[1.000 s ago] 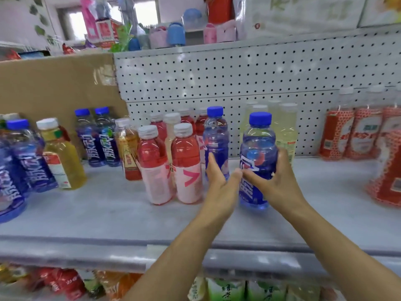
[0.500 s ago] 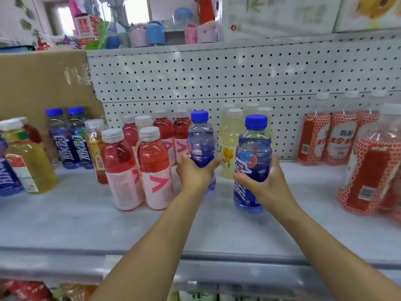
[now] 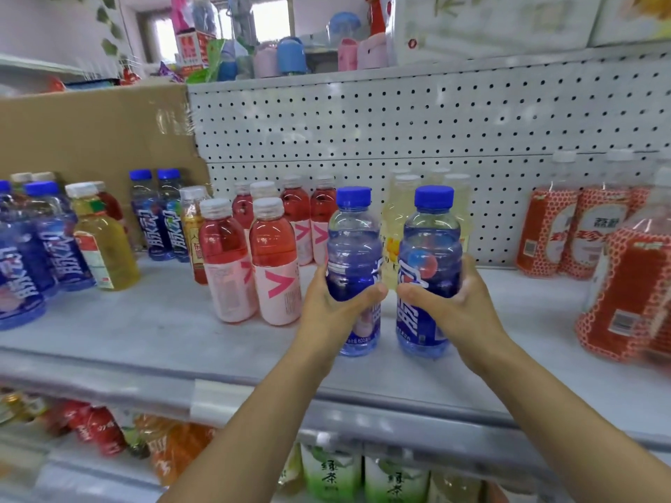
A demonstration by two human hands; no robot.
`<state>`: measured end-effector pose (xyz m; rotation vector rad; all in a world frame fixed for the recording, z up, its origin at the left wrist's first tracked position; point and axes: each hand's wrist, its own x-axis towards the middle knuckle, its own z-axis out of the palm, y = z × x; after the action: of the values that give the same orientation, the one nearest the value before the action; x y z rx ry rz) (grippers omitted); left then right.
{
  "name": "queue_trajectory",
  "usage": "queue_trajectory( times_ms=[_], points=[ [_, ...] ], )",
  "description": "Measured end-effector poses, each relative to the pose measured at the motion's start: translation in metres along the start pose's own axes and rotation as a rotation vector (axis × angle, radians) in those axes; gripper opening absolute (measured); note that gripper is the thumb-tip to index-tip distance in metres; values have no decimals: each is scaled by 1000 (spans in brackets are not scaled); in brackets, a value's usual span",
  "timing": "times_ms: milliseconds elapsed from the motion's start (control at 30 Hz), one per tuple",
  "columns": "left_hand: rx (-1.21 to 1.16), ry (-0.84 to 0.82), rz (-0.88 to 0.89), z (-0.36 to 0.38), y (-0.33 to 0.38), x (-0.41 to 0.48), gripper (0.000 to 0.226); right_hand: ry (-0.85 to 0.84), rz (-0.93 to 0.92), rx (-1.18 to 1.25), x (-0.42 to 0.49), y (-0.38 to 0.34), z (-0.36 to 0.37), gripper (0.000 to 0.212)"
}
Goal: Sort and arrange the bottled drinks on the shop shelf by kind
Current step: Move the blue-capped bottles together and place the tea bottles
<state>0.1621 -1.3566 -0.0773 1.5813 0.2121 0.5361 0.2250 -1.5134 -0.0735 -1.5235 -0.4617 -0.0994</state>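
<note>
So, biggest thing first: the grey shop shelf (image 3: 145, 332) ran the whole width, with a pegboard back panel (image 3: 399, 121) behind it and a cardboard sheet (image 3: 90, 132) propped at the back left. Drinks were only half sorted. A bunch of red-patterned bottles (image 3: 544, 230) stood at the right, a blue-capped group (image 3: 61, 248) was off at the far left with a yellow tea bottle (image 3: 105, 245) mixed into it, and the pink bottles (image 3: 276, 270) sat clustered in the middle. Some pale yellow bottles (image 3: 394, 226) were at the back.

Front and centre were two more blue ones, side by side and upright, well apart from their matching group. The left hand (image 3: 326, 310) was wrapped round the left blue bottle (image 3: 354, 241), fingers curled behind and thumb across the label. The right hand (image 3: 457, 306) gripped the right blue bottle (image 3: 430, 241) the same way. The two thumbs nearly met in the gap between. Couldn't tell if the bases were on the shelf or just off it.

My guess was both needed to go left to join the other blues, and that's where it could get messy. The pink cluster stood right beside the left hand and in the way, so a low sideways sweep could clip one and knock the rest over. The two bottles could also bump each other, being so close. And slick plastic held one-handed might slip if swung fast.
</note>
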Motion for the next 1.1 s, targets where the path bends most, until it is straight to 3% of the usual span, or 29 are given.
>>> queue_trajectory(
  times_ms=[333, 600, 1100],
  points=[
    [-33, 158, 75, -25, 25, -47, 54, -132, -59, 31, -17, -24, 16, 66],
    [-81, 193, 93, -85, 34, -78, 59, -238, -71, 76, -43, -42, 73, 59],
    [-41, 184, 30, -331, 32, -115, 58, -226, -16, 153, -121, -67, 299, 65]
  ],
)
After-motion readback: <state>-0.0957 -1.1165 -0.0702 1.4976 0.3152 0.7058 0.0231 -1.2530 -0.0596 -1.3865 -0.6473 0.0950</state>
